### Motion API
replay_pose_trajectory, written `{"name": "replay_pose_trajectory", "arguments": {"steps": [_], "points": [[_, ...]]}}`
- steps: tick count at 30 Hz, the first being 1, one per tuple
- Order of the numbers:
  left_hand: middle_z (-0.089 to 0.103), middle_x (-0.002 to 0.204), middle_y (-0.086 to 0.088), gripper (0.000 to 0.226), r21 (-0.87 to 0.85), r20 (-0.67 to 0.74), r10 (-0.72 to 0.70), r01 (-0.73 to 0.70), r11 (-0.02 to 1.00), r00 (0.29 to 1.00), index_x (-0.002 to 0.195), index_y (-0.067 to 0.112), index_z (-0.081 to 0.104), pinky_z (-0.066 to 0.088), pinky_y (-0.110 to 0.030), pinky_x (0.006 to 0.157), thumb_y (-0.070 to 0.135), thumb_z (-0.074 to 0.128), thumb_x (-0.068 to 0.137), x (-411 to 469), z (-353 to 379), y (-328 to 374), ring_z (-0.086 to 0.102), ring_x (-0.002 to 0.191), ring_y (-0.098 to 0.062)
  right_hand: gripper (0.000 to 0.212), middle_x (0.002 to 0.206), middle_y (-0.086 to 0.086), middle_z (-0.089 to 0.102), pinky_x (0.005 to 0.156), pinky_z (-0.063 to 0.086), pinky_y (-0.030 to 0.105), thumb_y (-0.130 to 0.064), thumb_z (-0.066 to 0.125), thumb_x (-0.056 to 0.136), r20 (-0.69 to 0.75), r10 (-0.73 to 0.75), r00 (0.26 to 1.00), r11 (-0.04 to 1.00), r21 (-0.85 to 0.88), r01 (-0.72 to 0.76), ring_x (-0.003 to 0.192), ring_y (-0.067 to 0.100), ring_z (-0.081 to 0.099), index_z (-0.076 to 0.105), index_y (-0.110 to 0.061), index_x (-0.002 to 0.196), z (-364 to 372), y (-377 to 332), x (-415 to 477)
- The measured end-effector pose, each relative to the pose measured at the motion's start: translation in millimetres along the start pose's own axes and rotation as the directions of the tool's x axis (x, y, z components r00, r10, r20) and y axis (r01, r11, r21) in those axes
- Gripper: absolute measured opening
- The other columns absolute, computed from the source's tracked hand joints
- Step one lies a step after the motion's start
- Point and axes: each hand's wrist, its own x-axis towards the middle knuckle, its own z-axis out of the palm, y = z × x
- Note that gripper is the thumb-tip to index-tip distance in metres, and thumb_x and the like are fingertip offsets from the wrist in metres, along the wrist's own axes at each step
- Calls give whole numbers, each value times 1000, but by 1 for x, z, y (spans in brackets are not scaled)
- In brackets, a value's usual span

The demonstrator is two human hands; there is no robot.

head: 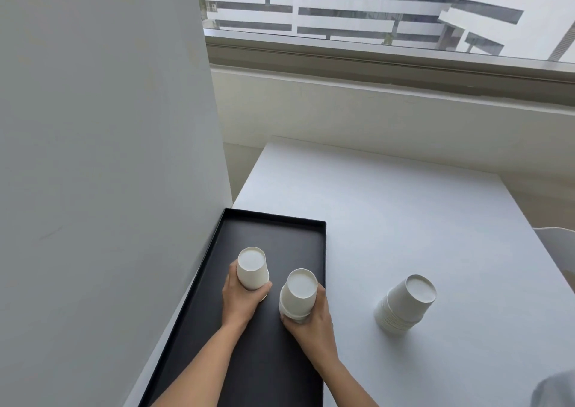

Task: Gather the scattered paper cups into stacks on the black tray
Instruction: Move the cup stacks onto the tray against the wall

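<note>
A long black tray [273,232] lies at the left edge of the white table. Over it my left hand [241,301] grips a stack of upside-down white paper cups [251,268] around its lower part. Just to the right, near the tray's right rim, my right hand [311,319] grips a second upside-down cup stack [299,294]. Whether either stack rests on the tray floor is hidden by my hands. A third, taller upside-down cup stack [404,305] stands alone on the table, right of the tray.
The white table [389,207] stretches back toward a low wall under a window. A grey wall [109,158] runs along the tray's left side. A pale chair edge [557,245] shows at the far right.
</note>
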Motion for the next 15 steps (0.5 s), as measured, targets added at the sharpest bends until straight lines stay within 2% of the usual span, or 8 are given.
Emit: {"name": "replay_pose_trajectory", "arguments": {"steps": [6,10,15], "points": [[60,108,5,71,-39,-29,4,-6,999,1000,118,27,46,41,-27,79,24,86,60,28,-3,13,54,96,-17,75,120,-15,52,85,47,32,-43,79,65,-108,42,993,998,42,-37,105,13,54,31,-36,121,-3,-4,11],[59,110,6,72,-42,-46,49,-51,998,998,119,26,45,39,-27,80,23,86,60,55,-3,24,53,96,-15,76,121,-12,52,88,48,36,-41,80,66,-121,36,992,998,54,-30,107,15,53,31,-31,124,-6,-10,23],[59,119,2,75,-31,-58,74,-76,997,996,123,25,44,40,-29,83,22,86,61,91,-1,35,54,107,-20,74,119,-11,53,86,47,33,-40,80,67,-125,36,991,998,50,-30,106,17,54,32,-29,123,-4,-16,39]]}}
